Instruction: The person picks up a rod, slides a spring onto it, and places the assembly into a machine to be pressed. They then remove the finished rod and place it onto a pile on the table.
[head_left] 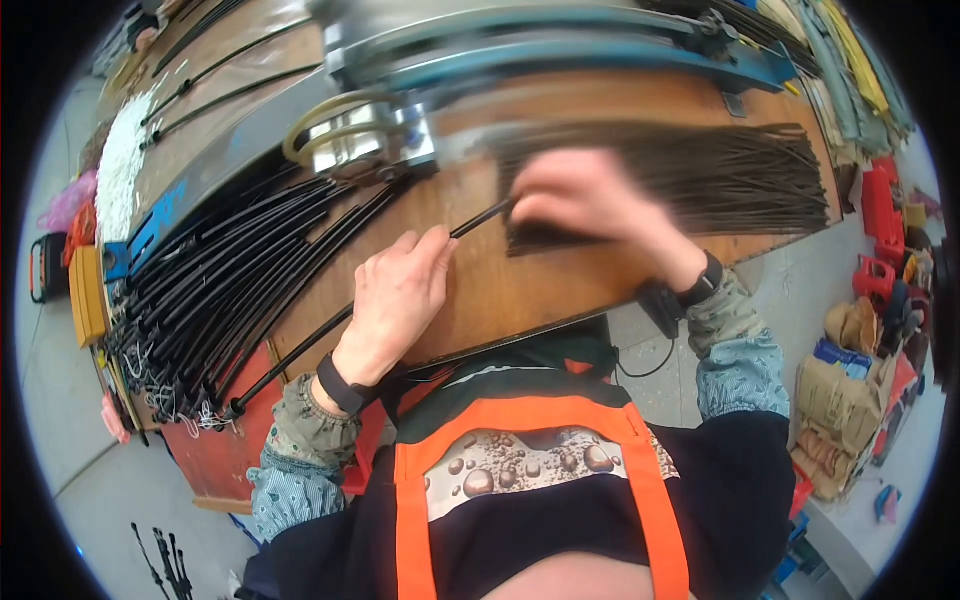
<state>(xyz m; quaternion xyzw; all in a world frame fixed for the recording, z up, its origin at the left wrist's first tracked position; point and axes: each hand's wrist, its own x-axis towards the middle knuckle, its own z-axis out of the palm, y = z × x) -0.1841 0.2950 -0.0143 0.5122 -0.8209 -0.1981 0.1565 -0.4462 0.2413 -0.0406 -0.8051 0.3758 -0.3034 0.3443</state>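
A long thin black rod runs slantwise across the near side of the wooden bench. My left hand is closed around its upper part, with thumb and forefinger pinched on it. The rod's knobbed lower end sticks out past my left wrist. At the upper end, my right hand has its fingers curled in against the rod tip; this hand is smeared by motion, and the very tip is hidden in the fingers. Beyond my right hand lies a blurred pile of thin dark rods. Left of my left hand, many similar black rods lie bundled.
A metal clamp-like device with a looped yellowish hose stands behind my left hand. A blue machine frame spans the back of the bench. White slivers lie far left. Bags and red containers stand at right.
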